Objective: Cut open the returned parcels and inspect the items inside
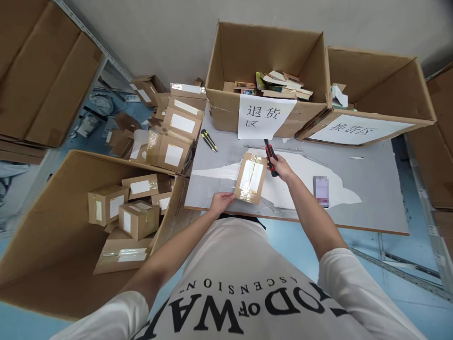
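A small taped cardboard box (pixel 243 189) with a white label on top is in front of me at the table's near edge. The fingers of my left hand (pixel 222 204) are closed on its lower left corner. My right hand (pixel 281 167) grips a red and black box cutter (pixel 271 158), which points away from me beside the box's upper right side. Whether my right fingers also touch the box, I cannot tell. A second, yellow and black box cutter (pixel 209 140) lies on the table to the left, apart from both hands.
A phone (pixel 321 191) lies on the grey table (pixel 378 189) at right. Behind stand two large open cartons, one (pixel 222 111) holding books, the other (pixel 421 120) at right. Left, a big carton (pixel 42 212) holds several small boxes, with more parcels (pixel 177 123) piled beyond.
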The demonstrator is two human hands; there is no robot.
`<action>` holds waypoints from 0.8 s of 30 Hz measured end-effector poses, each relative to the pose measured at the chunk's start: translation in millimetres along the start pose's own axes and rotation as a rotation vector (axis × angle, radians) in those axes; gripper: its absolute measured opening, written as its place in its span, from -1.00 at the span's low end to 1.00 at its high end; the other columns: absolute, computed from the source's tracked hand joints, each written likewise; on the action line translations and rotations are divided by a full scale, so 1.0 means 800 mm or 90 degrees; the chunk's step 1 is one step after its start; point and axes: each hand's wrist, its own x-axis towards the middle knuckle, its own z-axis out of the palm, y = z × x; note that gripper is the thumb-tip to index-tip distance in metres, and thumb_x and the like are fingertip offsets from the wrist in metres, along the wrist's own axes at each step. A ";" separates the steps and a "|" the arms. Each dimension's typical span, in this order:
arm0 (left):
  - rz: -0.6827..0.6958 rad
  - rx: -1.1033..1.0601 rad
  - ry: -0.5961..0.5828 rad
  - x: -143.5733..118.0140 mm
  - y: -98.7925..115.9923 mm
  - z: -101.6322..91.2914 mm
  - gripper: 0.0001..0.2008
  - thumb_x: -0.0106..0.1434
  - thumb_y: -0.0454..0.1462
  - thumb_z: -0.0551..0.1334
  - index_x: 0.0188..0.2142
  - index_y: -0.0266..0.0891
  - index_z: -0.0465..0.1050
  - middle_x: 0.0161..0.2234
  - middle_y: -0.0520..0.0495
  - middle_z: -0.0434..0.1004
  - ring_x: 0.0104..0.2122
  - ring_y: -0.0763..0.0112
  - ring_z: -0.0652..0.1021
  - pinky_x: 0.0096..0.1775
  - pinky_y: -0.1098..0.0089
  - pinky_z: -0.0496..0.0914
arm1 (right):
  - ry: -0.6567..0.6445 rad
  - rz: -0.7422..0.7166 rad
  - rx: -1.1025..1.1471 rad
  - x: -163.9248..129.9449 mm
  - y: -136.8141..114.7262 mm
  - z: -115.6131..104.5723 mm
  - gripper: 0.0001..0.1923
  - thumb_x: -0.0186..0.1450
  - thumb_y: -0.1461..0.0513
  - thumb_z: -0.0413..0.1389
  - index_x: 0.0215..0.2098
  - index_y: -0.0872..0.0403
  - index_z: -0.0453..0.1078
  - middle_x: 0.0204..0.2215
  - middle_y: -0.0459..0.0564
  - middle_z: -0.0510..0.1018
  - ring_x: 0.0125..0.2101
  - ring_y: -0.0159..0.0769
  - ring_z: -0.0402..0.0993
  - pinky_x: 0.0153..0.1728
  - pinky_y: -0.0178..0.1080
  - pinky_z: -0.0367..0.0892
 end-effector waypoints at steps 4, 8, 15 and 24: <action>0.010 0.059 0.008 0.008 0.007 -0.006 -0.59 -0.22 -0.15 0.50 -0.37 -0.32 0.56 -0.38 -0.17 0.63 -0.24 0.13 0.61 -0.07 0.15 0.46 | 0.036 -0.028 0.023 -0.009 0.010 -0.002 -0.85 0.22 0.18 0.15 -0.28 0.02 0.29 -0.35 -0.10 0.51 -0.41 -0.43 0.46 -0.35 -0.32 0.46; 0.054 0.099 -0.014 0.023 0.021 -0.008 -0.43 -0.26 -0.26 0.51 -0.18 -0.34 0.53 -0.07 -0.26 0.55 -0.01 0.06 0.52 0.07 0.15 0.36 | 0.106 -0.074 0.106 -0.050 0.039 -0.011 -0.76 0.20 0.11 0.15 -0.20 -0.01 0.29 -0.09 -0.05 0.50 -0.20 -0.37 0.50 -0.24 -0.28 0.47; 0.163 0.231 -0.081 0.092 0.105 0.016 -0.44 0.07 -0.24 0.35 0.09 -0.28 0.37 0.17 -0.22 0.33 0.12 0.13 0.41 0.14 0.20 0.28 | 0.133 0.088 0.303 -0.201 0.113 0.003 -0.61 0.17 0.01 0.19 -0.07 -0.14 0.28 0.07 -0.07 0.44 0.06 -0.16 0.39 -0.18 -0.05 0.51; 0.309 0.485 -0.194 0.174 0.184 0.075 -0.55 0.17 -0.30 0.24 0.08 -0.26 0.40 0.03 -0.16 0.49 0.01 0.25 0.48 0.13 0.31 0.23 | 0.114 0.152 0.412 -0.257 0.125 0.054 -0.62 0.17 -0.06 0.17 -0.07 -0.26 0.26 0.09 -0.17 0.43 0.06 -0.12 0.41 -0.15 0.11 0.48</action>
